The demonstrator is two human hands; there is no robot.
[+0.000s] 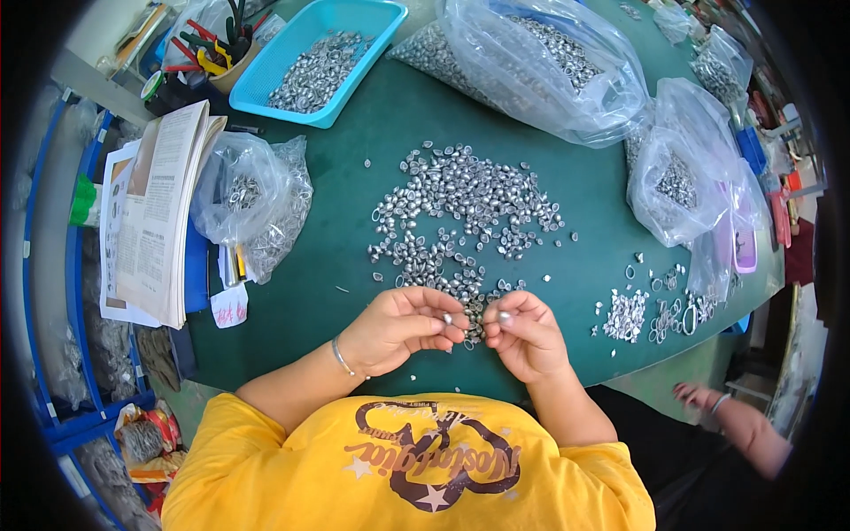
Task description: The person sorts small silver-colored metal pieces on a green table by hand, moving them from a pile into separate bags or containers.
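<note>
Left hand is pinching a small silver piece between thumb and fingers; right hand is pinching another silver piece, just apart from it. Both are hovering at the near edge of a silver heap lying on the green counter. Blue basket is sitting beyond, holding similar pieces.

Worktable, centre: heap of metal caps; left hand and right hand at its near edge.
Far left: plastic basket, metal pieces inside; tool pot just beside.
Far right: large plastic bag.
Left: smaller bag; newspaper stack beyond.
Right: upright-mouthed bag; nearer, flat metal bits, rings to their right.
</note>
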